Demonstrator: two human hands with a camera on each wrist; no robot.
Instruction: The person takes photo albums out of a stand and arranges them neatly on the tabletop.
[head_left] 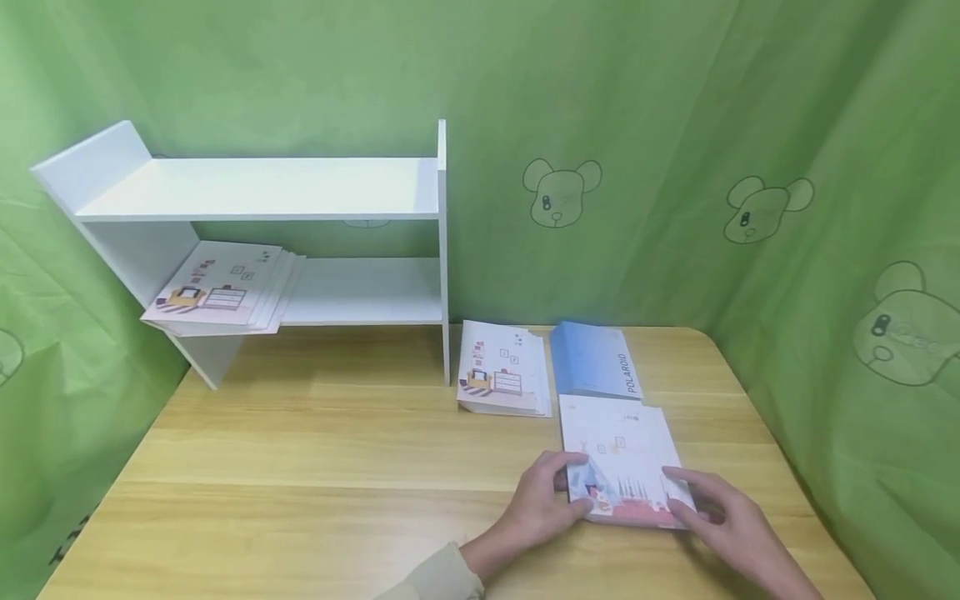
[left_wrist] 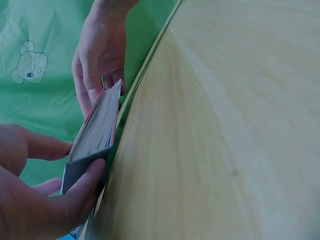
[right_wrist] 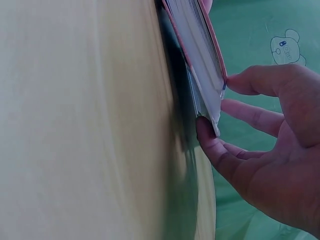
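Note:
A white book point(head_left: 637, 425) with a drawn room scene on its cover is at the right front of the table, its near end between the person's two hands. The left hand point(head_left: 542, 497) grips its left side, fingers and thumb on opposite faces at the grey spine point(left_wrist: 82, 170) in the left wrist view. On the opposite side the right hand point(head_left: 723, 518) pinches the book, thumb and fingers around its edge. Page edges point(right_wrist: 197, 45) show between reddish cover edges in the right wrist view. The book's far end lies close to a blue stack marked POLAROID point(head_left: 592, 362).
Left of the blue stack lies a pile of white illustrated books point(head_left: 498, 371). A white two-tier shelf point(head_left: 360, 292) stands at the back left, with another pile of similar books point(head_left: 217, 287) on its lower board. Green curtain point(head_left: 637, 100) surrounds the wooden table point(head_left: 322, 500).

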